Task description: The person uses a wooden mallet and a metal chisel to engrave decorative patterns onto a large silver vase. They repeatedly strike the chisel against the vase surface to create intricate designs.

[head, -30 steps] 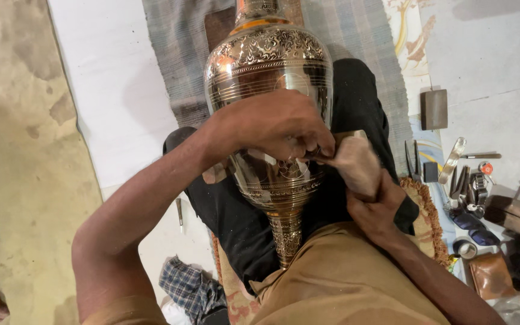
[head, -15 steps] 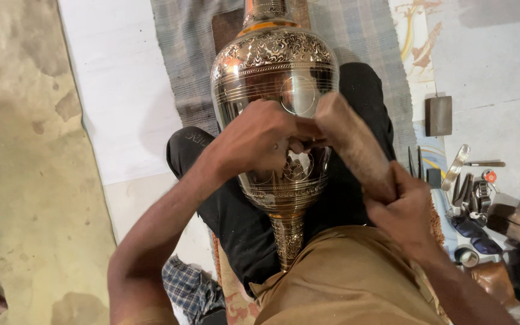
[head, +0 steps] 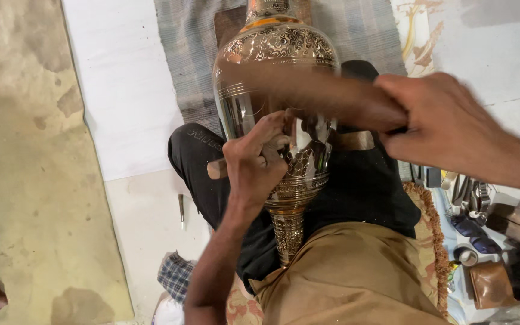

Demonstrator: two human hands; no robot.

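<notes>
One engraved metal vase (head: 275, 72) lies across the lap. Left hand (head: 254, 165) pinches one small punch against it, grip closed; right hand (head: 446, 123) clutches one blurred wooden mallet (head: 326, 96).

grey striped mat (head: 188, 72) beyond the left hand | checked cloth (head: 174, 275) below its forearm | small metal tools (head: 467, 195) under the right hand | brown leather pouch (head: 492, 284) near them
</notes>
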